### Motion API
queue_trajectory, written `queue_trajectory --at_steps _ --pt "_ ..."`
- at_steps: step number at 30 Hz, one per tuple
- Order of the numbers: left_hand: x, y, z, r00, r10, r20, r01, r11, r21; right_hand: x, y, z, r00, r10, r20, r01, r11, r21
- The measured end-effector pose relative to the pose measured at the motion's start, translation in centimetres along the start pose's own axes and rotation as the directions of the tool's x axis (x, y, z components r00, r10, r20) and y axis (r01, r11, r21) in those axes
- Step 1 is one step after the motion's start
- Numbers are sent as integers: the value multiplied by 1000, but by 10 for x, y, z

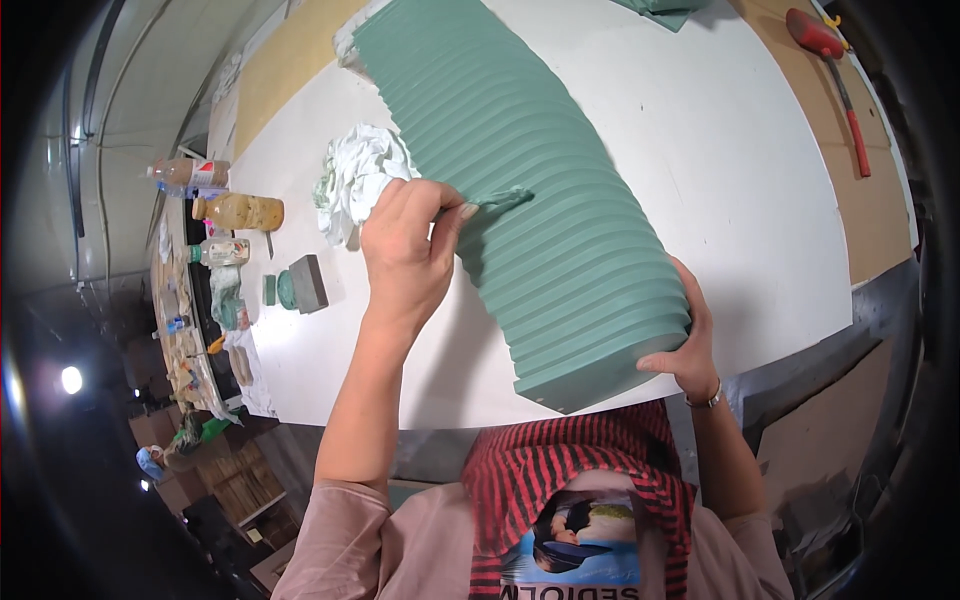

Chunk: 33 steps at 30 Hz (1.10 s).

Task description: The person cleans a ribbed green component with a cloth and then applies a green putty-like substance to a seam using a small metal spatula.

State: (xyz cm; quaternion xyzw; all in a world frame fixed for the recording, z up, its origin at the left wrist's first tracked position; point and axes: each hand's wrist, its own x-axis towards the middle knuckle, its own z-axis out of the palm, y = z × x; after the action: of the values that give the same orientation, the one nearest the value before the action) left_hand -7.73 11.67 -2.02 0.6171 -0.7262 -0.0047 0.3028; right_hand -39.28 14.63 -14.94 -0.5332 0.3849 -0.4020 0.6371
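A long green ribbed block [560,230] with curved grooves lies slantwise across the white tabletop. My left hand [405,235] is closed in a pinch on a thin, green-stained twisted piece of cloth [503,198], whose tip touches the grooves near the block's middle. At the near right end of the block, my right hand [690,340] grips its edge, the thumb on the end face and the fingers along the side. Just beyond my left hand sits a crumpled white cloth [365,170] with green smears, beside the block's left edge.
Left on the table are a grey block [308,282] and small green pads [286,290]. Several bottles, one with yellowish liquid [245,212], stand along the left edge. A red mallet [840,80] lies at the far right. Another green piece [665,8] shows at the top.
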Motion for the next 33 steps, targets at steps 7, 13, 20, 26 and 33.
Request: queue_trajectory --at_steps 7,13,20,26,33 --pt "11 -5 9 1000 6 6 -6 999 -42 0 2 0 1000 -4 -11 4 1000 23" --pt "6 -12 6 999 17 50 -14 998 -60 -1 2 0 999 15 -34 -15 1000 -2" --pt "12 -13 6 998 -68 -8 66 986 -150 -1 2 1 999 0 -40 0 1000 0" --pt "1 -18 -6 976 -209 54 216 941 -259 -1 2 1 999 16 -49 -18 999 -45" --pt "-15 -21 -15 963 -262 68 271 929 -250 1 -2 0 999 13 -44 -14 1000 -28"
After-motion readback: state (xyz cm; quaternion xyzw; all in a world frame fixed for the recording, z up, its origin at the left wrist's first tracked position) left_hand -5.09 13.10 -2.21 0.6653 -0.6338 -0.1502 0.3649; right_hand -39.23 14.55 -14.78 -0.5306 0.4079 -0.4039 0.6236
